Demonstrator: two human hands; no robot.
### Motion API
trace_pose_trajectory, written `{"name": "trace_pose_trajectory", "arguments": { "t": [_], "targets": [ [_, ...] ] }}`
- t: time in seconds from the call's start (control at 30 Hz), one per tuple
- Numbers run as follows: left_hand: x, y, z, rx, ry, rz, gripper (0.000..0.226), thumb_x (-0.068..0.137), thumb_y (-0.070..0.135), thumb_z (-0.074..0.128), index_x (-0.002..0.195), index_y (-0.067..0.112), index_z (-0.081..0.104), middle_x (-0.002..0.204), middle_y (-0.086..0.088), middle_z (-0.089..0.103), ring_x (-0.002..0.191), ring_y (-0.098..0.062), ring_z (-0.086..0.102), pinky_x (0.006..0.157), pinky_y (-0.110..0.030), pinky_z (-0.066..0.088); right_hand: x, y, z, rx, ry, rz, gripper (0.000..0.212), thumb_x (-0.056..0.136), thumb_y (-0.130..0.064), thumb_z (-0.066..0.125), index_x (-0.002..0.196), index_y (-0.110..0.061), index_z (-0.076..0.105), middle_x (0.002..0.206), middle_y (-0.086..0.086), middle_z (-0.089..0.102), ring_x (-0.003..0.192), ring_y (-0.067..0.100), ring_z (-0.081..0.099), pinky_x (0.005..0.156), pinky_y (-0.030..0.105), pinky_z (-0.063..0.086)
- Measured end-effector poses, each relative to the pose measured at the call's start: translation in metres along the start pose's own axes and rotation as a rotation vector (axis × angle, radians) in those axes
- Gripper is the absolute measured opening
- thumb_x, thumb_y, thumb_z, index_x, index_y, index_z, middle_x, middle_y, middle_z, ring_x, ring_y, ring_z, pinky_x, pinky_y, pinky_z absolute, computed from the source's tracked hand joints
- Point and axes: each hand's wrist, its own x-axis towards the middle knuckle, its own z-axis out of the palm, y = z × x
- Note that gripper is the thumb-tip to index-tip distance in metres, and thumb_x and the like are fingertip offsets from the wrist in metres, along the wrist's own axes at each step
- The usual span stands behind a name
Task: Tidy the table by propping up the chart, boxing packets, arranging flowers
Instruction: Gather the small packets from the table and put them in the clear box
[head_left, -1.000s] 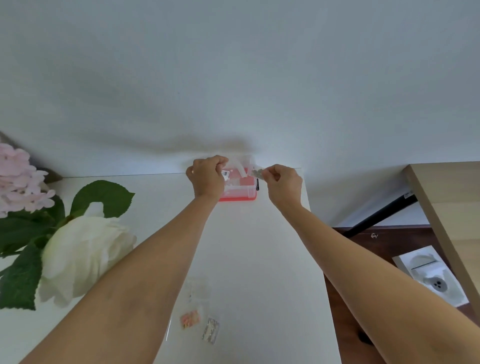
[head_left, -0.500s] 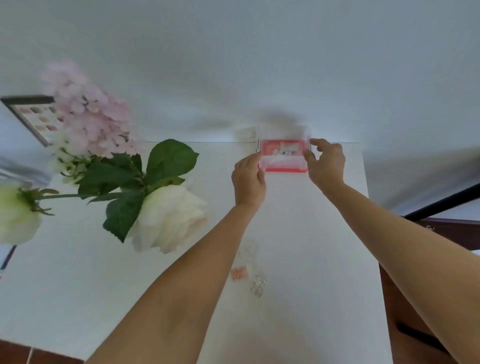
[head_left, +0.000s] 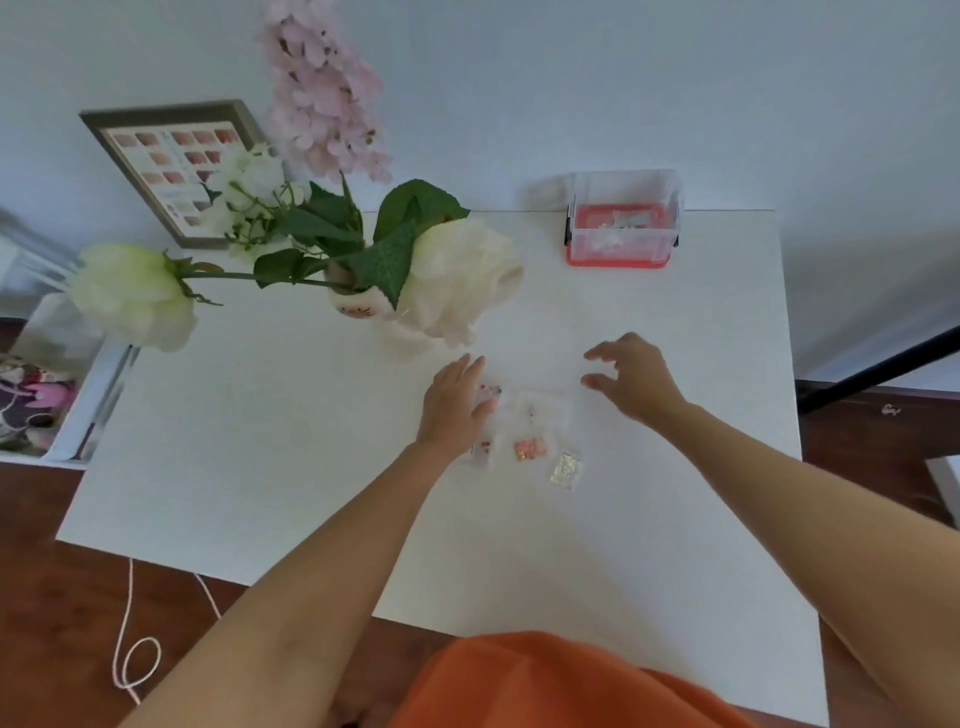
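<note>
Several small clear packets (head_left: 531, 448) lie on the white table (head_left: 291, 457) near its middle, one with orange bits, one silvery (head_left: 566, 470). My left hand (head_left: 453, 402) rests flat on the leftmost packets, fingers apart. My right hand (head_left: 631, 379) hovers open just right of them, holding nothing. A clear box with a red base (head_left: 622, 228) stands at the far edge with packets inside. The framed chart (head_left: 174, 166) leans upright against the wall at far left. A white vase (head_left: 358, 306) holds white roses (head_left: 460, 280) and pink blossoms (head_left: 324, 98).
One white rose (head_left: 132, 296) hangs out past the table's left edge. A white shelf with clutter (head_left: 47, 395) stands left of the table. A white cord (head_left: 132, 660) lies on the brown floor. An orange garment (head_left: 545, 686) fills the bottom.
Both hands have left the box at the far edge and come back toward me to the loose packets. My view has tilted down, so the chart and vase now show.
</note>
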Motion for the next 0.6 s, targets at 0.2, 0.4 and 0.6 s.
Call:
{"name": "trace_pose_trajectory", "arguments": {
  "t": [0.2, 0.4, 0.6],
  "targets": [
    [-0.004, -0.014, -0.001, 0.132, -0.136, -0.039, 0.063, 0.09, 0.025, 0.056, 0.145, 0.021, 0.025, 0.157, -0.008, 0.015, 0.143, -0.03, 0.012, 0.111, -0.048, 0.026, -0.022, -0.014, 0.037, -0.189, -0.133, -0.058, 0.057, 0.078, -0.034, 0.074, 0.13, -0.017, 0.056, 0.124, 0.011, 0.051, 0.116, 0.03, 0.048, 0.099, 0.041, 0.044],
    [0.0, -0.014, -0.001, 0.055, -0.057, -0.085, 0.065, 0.083, 0.017, 0.063, 0.141, 0.018, 0.032, 0.145, -0.015, 0.029, 0.13, -0.032, 0.028, 0.103, -0.044, 0.038, -0.028, -0.017, 0.053, -0.286, -0.062, -0.05, 0.054, 0.079, -0.022, 0.073, 0.129, -0.014, 0.054, 0.123, 0.012, 0.056, 0.112, 0.03, 0.051, 0.091, 0.037, 0.047],
    [0.015, -0.006, -0.005, -0.032, -0.066, -0.183, 0.079, 0.08, 0.037, 0.067, 0.143, 0.016, 0.026, 0.142, -0.013, 0.03, 0.129, -0.03, 0.03, 0.098, -0.044, 0.042, -0.027, -0.014, 0.049, -0.215, -0.04, 0.022, 0.051, 0.075, -0.019, 0.077, 0.12, -0.011, 0.054, 0.113, 0.012, 0.055, 0.11, 0.029, 0.048, 0.085, 0.035, 0.047]
  ]
}}
